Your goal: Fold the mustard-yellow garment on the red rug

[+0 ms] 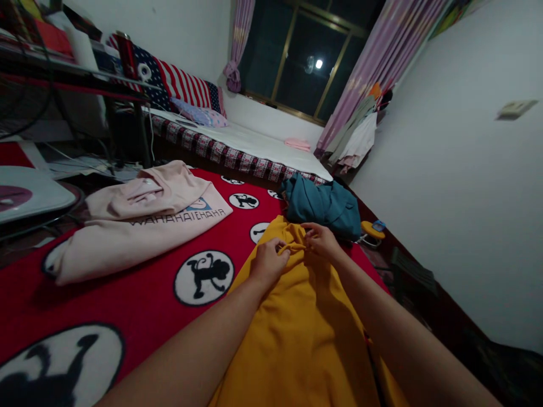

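A mustard-yellow garment (297,328) stretches away from me over the red bed cover; its exact kind is not clear. My left hand (269,263) is closed on bunched cloth near its far end. Just to the right, my right hand (322,243) pinches the same gathered part, thumb and fingers together. Beyond my right hand lies a folded teal garment (322,204), close to the yellow cloth. Off to the left, a pale pink top (144,237) with printed lettering rests folded on the cover.
The red cover (161,316) carries black figures in white circles. Behind it stands a narrow bed (254,138) under a window. A cluttered desk (85,79) is at the left. A yellow-topped stool (373,229) and a dark stool (413,271) stand by the right wall.
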Tool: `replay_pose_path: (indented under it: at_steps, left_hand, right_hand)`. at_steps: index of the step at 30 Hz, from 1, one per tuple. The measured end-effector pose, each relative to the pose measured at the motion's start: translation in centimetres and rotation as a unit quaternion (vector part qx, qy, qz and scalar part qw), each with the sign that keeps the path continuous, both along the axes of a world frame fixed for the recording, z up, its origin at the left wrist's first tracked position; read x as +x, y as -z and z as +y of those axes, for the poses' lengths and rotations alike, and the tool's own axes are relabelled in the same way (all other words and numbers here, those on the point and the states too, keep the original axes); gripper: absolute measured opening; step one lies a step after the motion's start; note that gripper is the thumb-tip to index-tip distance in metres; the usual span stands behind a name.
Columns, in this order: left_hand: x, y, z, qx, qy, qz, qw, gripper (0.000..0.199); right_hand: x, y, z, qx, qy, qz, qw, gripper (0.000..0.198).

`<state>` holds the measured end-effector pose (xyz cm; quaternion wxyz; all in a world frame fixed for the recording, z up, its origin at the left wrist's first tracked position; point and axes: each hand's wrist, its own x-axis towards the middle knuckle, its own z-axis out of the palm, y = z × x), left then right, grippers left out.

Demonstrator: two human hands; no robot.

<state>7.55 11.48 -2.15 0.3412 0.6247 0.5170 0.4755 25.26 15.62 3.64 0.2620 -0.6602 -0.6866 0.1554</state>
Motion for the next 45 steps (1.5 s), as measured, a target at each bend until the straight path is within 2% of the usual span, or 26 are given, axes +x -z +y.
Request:
replay_pose_path:
  at_steps: [5,7,9,14,20,22,24,26,28,30,32,35,38,41,45]
  left_hand:
    - [-0.2,-0.2,-0.2,-0.012,0.003,0.02,1.0,0.016]
    - [-0.3,-0.3,-0.3,0.003,0.011,0.028,1.0,0.017]
    - [-0.2,-0.3,-0.4,0.022,0.026,0.032,0.999,0.018]
    - [-0.1,0.0,-0.5,0.038,0.044,0.021,0.998,0.02]
    - [0.0,-0.2,-0.6,0.025,0.044,0.022,0.998,0.021]
    - [-0.1,-0.3,-0.6,0.026,0.046,0.02,0.998,0.019]
    - [-0.3,-0.4,-0.5,0.022,0.034,0.016,0.999,0.016]
    - [-0.4,-0.5,-0.6,0.029,0.005,0.019,0.999,0.019]
    - [-0.5,-0.7,-0.8,0.075,-0.027,0.044,0.996,0.034]
    - [-0.5,-0.9,-1.2,0.153,-0.035,0.086,0.984,0.043]
    - [-0.5,-1.1,-1.5,0.219,-0.009,0.131,0.967,0.039]
    - [-0.3,-1.0,-1.8,0.255,0.053,0.173,0.95,0.028]
    - [0.0,-0.8,-1.7,0.244,0.081,0.209,0.943,0.027]
    - [0.1,-0.7,-1.6,0.2,0.073,0.247,0.945,0.03]
    - [0.2,-0.9,-1.7,0.12,0.056,0.297,0.946,0.041]
  right_hand:
    - [0.5,-1.6,0.5,-0.121,-0.103,0.035,0.987,0.056]
    - [0.3,-2.4,0.7,-0.142,-0.165,0.01,0.976,0.058]
    - [-0.1,-2.9,1.0,-0.15,-0.204,-0.058,0.966,0.055]
    - [-0.3,-3.3,2.2,-0.168,-0.161,-0.241,0.942,0.043]
    - [1.4,-3.1,2.2,-0.13,-0.166,-0.332,0.919,0.041]
    - [1.6,-3.0,1.7,-0.129,-0.145,-0.287,0.938,0.027]
    - [1.4,-3.1,1.3,-0.121,-0.07,-0.171,0.975,0.014]
    - [0.7,-3.1,1.2,-0.098,0.012,-0.055,0.994,0.016]
    - [-0.3,-3.0,1.4,-0.07,0.056,-0.006,0.996,0.022]
    - [-1.3,-2.5,1.9,-0.042,0.078,0.013,0.996,0.025]
    - [-2.1,-1.8,2.4,-0.015,0.101,0.028,0.994,0.026]
    - [-2.7,-0.8,3.1,0.023,0.129,0.036,0.991,0.022]
    - [-3.2,0.0,3.6,0.053,0.139,0.041,0.988,0.019]
    - [-3.9,0.6,3.9,0.064,0.123,0.053,0.989,0.022]
    - [-4.5,1.5,2.5,0.12,0.023,0.126,0.985,0.031]
